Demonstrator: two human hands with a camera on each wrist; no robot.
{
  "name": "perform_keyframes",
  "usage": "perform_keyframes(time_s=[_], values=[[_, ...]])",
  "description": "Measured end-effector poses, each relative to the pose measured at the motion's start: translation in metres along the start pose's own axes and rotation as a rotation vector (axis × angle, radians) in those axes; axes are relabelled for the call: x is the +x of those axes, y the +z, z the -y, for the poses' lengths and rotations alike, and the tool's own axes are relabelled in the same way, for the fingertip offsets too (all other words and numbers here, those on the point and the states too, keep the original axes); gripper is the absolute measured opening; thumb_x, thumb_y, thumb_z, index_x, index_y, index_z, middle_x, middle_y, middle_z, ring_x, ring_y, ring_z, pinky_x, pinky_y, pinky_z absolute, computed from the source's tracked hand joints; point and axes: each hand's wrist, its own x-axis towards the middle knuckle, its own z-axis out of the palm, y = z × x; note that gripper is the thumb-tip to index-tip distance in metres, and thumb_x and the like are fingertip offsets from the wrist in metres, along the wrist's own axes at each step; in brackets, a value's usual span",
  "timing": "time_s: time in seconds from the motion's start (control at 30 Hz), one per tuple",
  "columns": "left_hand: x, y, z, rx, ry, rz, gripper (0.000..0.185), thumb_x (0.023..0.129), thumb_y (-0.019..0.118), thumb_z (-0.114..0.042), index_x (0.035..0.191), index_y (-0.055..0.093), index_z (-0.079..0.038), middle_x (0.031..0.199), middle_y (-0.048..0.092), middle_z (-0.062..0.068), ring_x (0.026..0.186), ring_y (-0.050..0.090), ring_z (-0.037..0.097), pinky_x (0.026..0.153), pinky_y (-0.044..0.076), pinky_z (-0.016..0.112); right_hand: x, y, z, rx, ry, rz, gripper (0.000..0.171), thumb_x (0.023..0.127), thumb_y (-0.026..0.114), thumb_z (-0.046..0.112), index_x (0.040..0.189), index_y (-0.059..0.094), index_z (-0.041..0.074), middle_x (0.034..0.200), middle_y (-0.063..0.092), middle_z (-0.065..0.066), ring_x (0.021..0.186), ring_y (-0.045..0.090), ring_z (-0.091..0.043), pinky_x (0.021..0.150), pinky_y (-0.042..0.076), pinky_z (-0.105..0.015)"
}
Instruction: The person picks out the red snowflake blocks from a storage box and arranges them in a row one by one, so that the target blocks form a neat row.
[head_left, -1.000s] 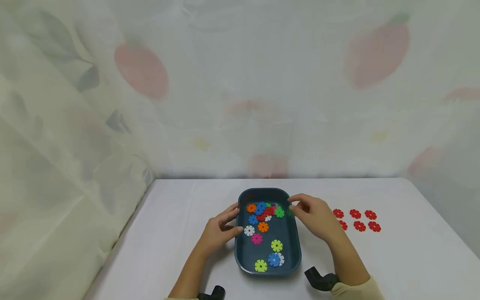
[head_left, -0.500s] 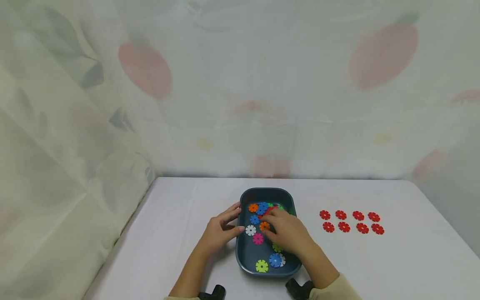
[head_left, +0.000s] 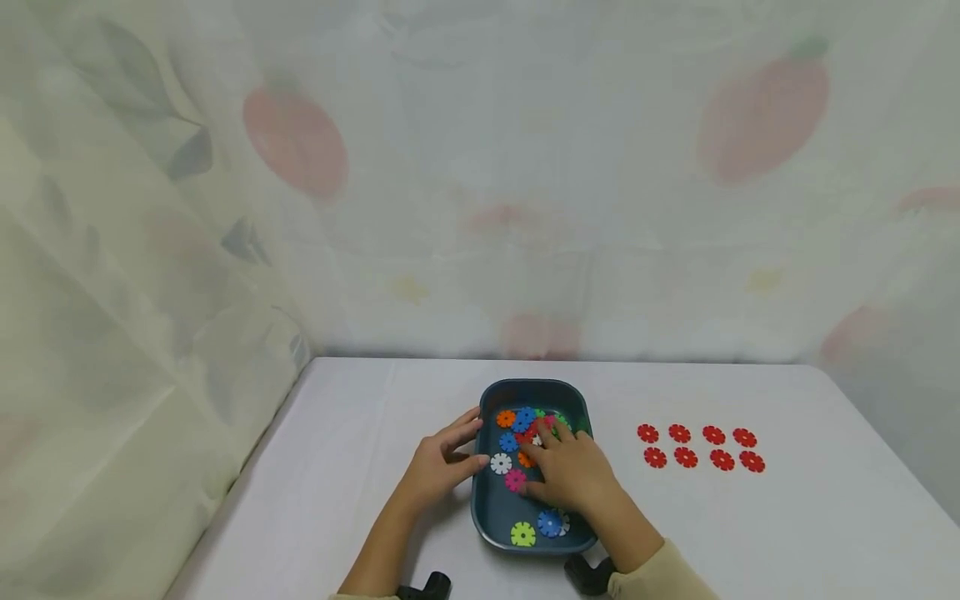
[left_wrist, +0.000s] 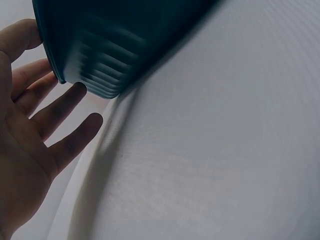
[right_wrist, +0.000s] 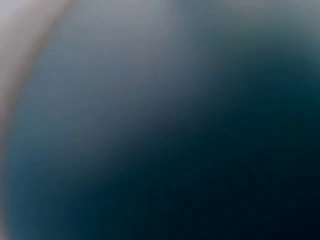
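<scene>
Since a second ago the right hand (head_left: 567, 472) has come into the tray (head_left: 496, 508), fingers spread flat over the discs (head_left: 524, 425).

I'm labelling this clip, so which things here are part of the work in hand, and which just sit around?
In use:
- right hand, reaching among the mixed coloured discs
- dark tray
- left hand, fingers straight against the tray's side
- eight red discs, in two rows

Just there:
- white table
- patterned curtain
</scene>
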Motion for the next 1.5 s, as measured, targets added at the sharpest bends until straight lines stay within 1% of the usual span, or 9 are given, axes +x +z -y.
perform_keyframes(time_s=[0.27,0.47,0.6,0.67,0.77,0.9,1.0,1.2,1.5], values=[[0.0002,-0.0004,0.0019,0.008,0.006,-0.007,0.058,0.085,0.07,-0.027,0.137,0.05,-0.012,0.148,0.038,-0.013,0.129,0.047,0.016,0.092,0.051,0.03,-0.0005,0.0015,-0.0006,0.015,-0.021,-0.081,0.055,0.076,0.068,0.057,0.123,0.062,0.029,0.119,0.062,0.001,0.108,0.056,-0.019,0.088,0.047,-0.046],[-0.0011,-0.0004,-0.0025,-0.009,-0.004,-0.005,0.058,0.084,0.071,-0.027,0.136,0.051,-0.012,0.147,0.039,-0.012,0.125,0.051,0.02,0.092,0.051,0.03,-0.0011,0.0001,0.0004,-0.023,-0.067,-0.035,0.056,0.082,0.066,0.047,0.135,0.052,0.032,0.144,0.046,0.005,0.131,0.043,-0.027,0.097,0.042,-0.057],[-0.0012,-0.0005,-0.0016,-0.003,-0.009,0.001,0.06,0.084,0.07,-0.032,0.136,0.051,-0.012,0.147,0.039,-0.012,0.126,0.051,0.018,0.093,0.051,0.029,-0.0019,-0.0006,0.001,-0.026,-0.093,-0.002,0.054,0.087,0.061,0.039,0.138,0.045,0.038,0.143,0.046,0.009,0.135,0.037,-0.03,0.099,0.038,-0.062],[-0.001,-0.001,-0.0011,0.0,0.0,0.008,0.062,0.084,0.07,-0.034,0.137,0.05,-0.011,0.148,0.039,-0.011,0.126,0.051,0.019,0.092,0.051,0.03,-0.0028,-0.0007,0.0001,0.006,-0.106,-0.004,0.048,0.088,0.061,0.037,0.135,0.049,0.039,0.135,0.055,0.009,0.13,0.043,-0.027,0.099,0.039,-0.061],[0.0,-0.0007,0.004,0.008,0.019,0.013,0.062,0.084,0.069,-0.035,0.137,0.049,-0.011,0.148,0.038,-0.011,0.126,0.051,0.02,0.092,0.051,0.03,-0.0049,-0.001,-0.0021,0.097,-0.122,-0.037,0.038,0.087,0.064,0.032,0.123,0.06,0.039,0.115,0.067,0.009,0.109,0.059,-0.02,0.091,0.048,-0.051],[0.0004,0.0002,0.0035,0.006,0.007,0.001,0.061,0.083,0.07,-0.035,0.137,0.051,-0.013,0.147,0.039,-0.014,0.125,0.052,0.019,0.091,0.051,0.03,-0.0071,-0.0008,-0.0037,0.183,-0.119,-0.112,0.034,0.082,0.072,0.021,0.113,0.067,0.033,0.105,0.069,0.013,0.093,0.064,-0.012,0.083,0.054,-0.04],[0.0003,0.0009,0.0025,-0.002,-0.016,-0.016,0.058,0.083,0.071,-0.031,0.136,0.052,-0.014,0.146,0.04,-0.016,0.124,0.052,0.017,0.091,0.052,0.03,-0.0077,0.0001,-0.003,0.134,-0.092,-0.165,0.034,0.079,0.074,0.019,0.111,0.069,0.027,0.108,0.069,0.01,0.098,0.064,-0.014,0.087,0.053,-0.041],[0.0,0.0003,0.0014,-0.007,-0.038,-0.018,0.057,0.083,0.071,-0.029,0.136,0.052,-0.015,0.145,0.04,-0.017,0.124,0.053,0.016,0.091,0.052,0.029,-0.0061,0.0013,-0.0007,-0.006,-0.042,-0.205,0.028,0.076,0.076,0.023,0.103,0.073,0.018,0.094,0.072,0.003,0.084,0.064,-0.016,0.073,0.052,-0.036],[-0.0002,-0.0008,0.0016,0.004,0.006,0.005,0.056,0.086,0.069,-0.024,0.137,0.049,-0.012,0.148,0.038,-0.012,0.125,0.052,0.022,0.09,0.052,0.031,-0.0065,0.0019,-0.0015,0.088,-0.009,-0.223,0.03,0.074,0.077,0.019,0.103,0.072,0.018,0.089,0.071,0.004,0.076,0.062,-0.015,0.077,0.055,-0.037]])
